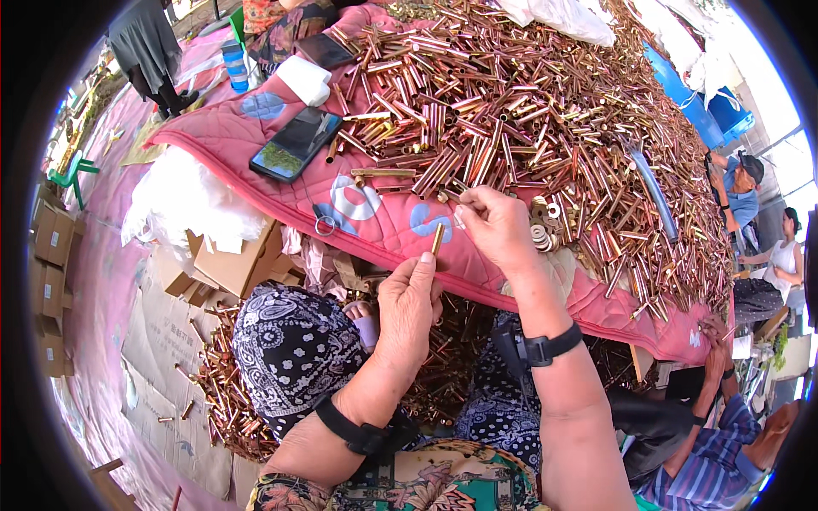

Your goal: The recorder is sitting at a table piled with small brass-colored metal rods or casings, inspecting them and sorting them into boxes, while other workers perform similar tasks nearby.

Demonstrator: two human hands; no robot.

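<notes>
My left hand (407, 307) is closed, its thumb and fingers pinching a short gold-coloured metal tube (438, 239) that points upward. Close by on the right, my right hand (497, 223) is pinched around a small pale piece (460, 218), mostly hidden by the fingertips. Both hands are above the near edge of a pink quilted cloth (392, 223) with blue and white shapes. Beyond them spreads a large heap of copper-coloured metal tubes (477, 111). Beside my right wrist lie several small flat metal rings (540, 237).
A phone (296, 145) lies left of the heap, near a white packet (304, 81). A blue strip-like tool (654, 194) rests on the tubes at right. More tubes (228, 387) lie low around my knees. Cardboard boxes (239, 260) stand left; other people sit at right.
</notes>
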